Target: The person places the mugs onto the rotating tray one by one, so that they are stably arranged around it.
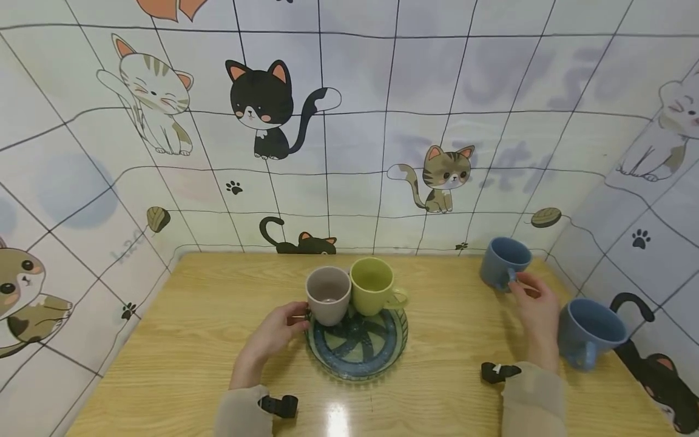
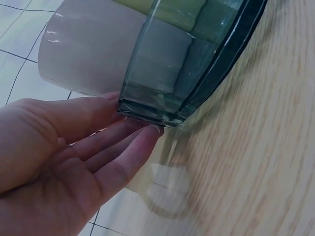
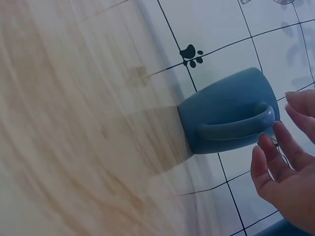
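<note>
My left hand pinches the left rim of a round glass tray with a blue-green pattern, thumb on one side of the edge and fingers on the other. On the tray stand a pale mauve cup and a yellow-green mug whose handle points right. At the back right, my right hand is at the handle of a blue mug. Its thumb and fingers are spread apart, fingertips right at the handle's top. That mug is upright on the table.
A second blue mug stands at the right edge of the wooden table, beside the right wrist. Behind and along both sides rises a white wall covering with a grid and cartoon cats.
</note>
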The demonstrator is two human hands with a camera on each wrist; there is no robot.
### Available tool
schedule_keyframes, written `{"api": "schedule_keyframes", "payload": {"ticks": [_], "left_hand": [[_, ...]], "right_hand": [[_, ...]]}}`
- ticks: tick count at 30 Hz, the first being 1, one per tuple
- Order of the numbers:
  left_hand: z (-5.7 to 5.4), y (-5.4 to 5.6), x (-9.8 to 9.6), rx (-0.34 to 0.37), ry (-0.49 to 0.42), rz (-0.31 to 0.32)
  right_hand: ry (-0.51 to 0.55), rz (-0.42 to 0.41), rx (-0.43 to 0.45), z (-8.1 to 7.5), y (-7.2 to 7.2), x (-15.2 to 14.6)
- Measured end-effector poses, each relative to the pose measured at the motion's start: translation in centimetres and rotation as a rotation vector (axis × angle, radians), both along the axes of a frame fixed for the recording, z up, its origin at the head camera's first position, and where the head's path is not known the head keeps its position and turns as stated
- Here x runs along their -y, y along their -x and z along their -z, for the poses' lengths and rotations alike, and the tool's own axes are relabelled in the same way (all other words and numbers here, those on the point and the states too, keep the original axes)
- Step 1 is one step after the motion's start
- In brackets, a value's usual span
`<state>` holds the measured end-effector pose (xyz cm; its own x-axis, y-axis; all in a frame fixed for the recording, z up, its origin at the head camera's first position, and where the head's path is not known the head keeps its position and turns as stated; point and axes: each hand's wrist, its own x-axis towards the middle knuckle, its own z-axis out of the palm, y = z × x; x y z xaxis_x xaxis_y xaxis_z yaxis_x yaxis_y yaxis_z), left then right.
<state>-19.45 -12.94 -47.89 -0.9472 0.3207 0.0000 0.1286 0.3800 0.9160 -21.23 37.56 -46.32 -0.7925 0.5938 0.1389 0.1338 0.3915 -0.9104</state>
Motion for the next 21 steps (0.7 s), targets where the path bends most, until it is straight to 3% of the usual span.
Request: {"api": "schedule_keyframes", "payload": {"ticks": [8, 15, 21], "left_hand": [[0.0, -0.1, 0.1, -0.001, -0.017, -0.002], [0.1, -0.1, 0.1, 0.014, -0.011, -0.020], [0.1, -0.1, 0.3, 0.038, -0.030, -0.012]], "right_hand": [[-0.048, -0.059, 0.027, 1.0, 1.3, -0.3], [-0.132, -0.159, 0.179, 0.9, 1.4, -0.7], [-0.091, -0.177, 0.185, 0.9, 1.5, -0.7]]}}
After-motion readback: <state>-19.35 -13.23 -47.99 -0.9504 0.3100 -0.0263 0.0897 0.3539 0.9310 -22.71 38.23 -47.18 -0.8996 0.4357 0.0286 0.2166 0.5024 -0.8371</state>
